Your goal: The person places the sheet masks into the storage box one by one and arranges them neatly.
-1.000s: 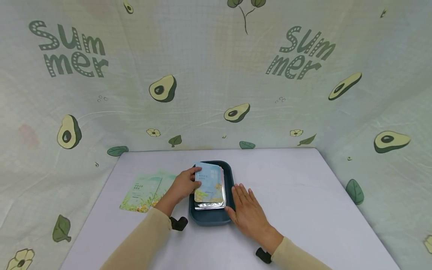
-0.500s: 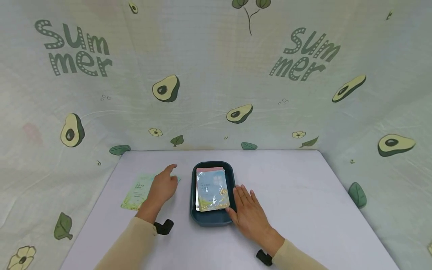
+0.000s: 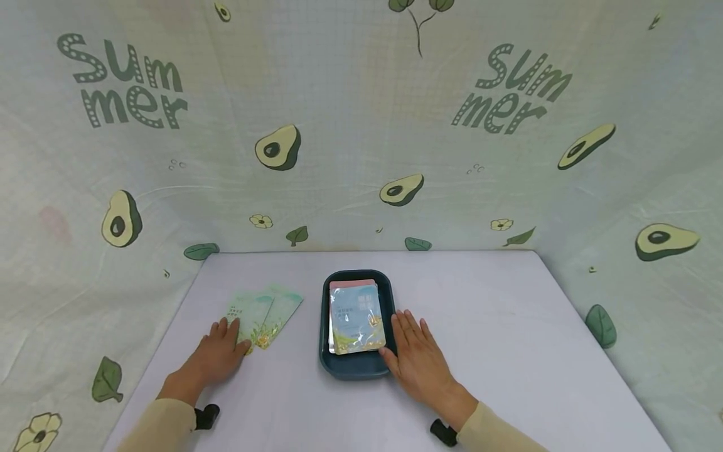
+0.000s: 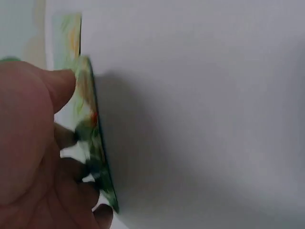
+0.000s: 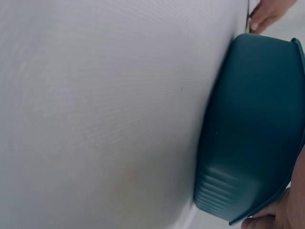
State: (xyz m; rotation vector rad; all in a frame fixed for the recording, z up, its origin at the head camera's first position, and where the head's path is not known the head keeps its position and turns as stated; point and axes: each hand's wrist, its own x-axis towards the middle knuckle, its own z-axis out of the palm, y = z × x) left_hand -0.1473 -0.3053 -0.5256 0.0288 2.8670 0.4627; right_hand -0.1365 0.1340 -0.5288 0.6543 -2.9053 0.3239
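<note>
My left hand (image 3: 217, 355) grips the lower edge of a flat green packet (image 3: 252, 306), its thumb at the right corner and its fingers at the left. That edge also shows against the fingers in the left wrist view, where the packet (image 4: 86, 112) has a flowery print. Partly under it on the right lies a second green packet (image 3: 284, 314). A dark teal tray (image 3: 356, 369) holds a shiny blue packet (image 3: 358, 319), with a pink packet (image 3: 351, 284) showing behind its top edge. My right hand (image 3: 420, 361) rests flat, fingers straight, along the tray's right side.
The white table (image 3: 480, 295) ends at a fabric backdrop (image 3: 339, 157) printed with avocados and leaves. From the right wrist view, the tray's outer wall (image 5: 252, 119) stands on the table beside the right hand.
The left hand let go of the blue packet in the tray, moved back left and down, and took hold of the left green packet. The right hand stays at the tray.
</note>
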